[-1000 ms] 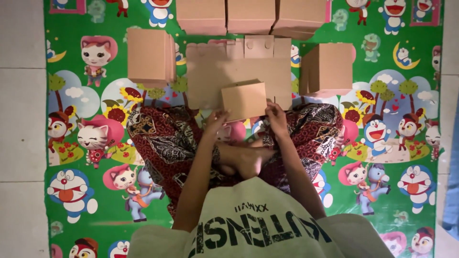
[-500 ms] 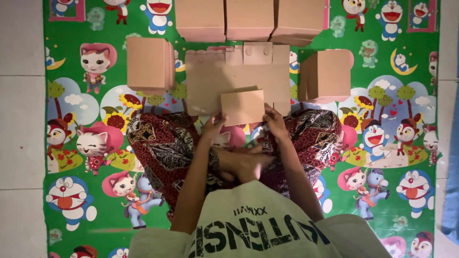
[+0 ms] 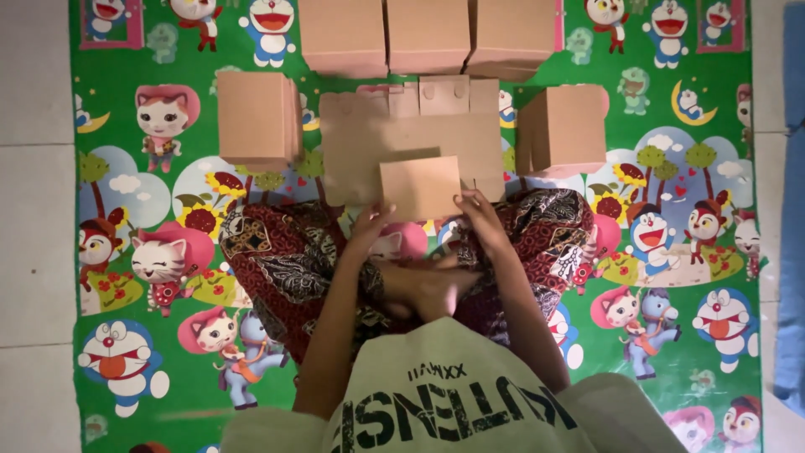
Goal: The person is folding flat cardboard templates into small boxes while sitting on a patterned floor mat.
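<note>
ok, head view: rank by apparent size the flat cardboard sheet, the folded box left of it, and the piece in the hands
1. flat cardboard sheet
2. folded box
3. held piece, gripped by the left hand and right hand; raised nearer the camera, yet looks smallest.

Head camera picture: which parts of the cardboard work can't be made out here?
- Head view: the tops of the three boxes in the back row are cut off by the upper edge.
- The near part of the flat cardboard sheet is hidden behind the small folded piece.
- The fingertips of the left hand and right hand disappear behind that piece.
</note>
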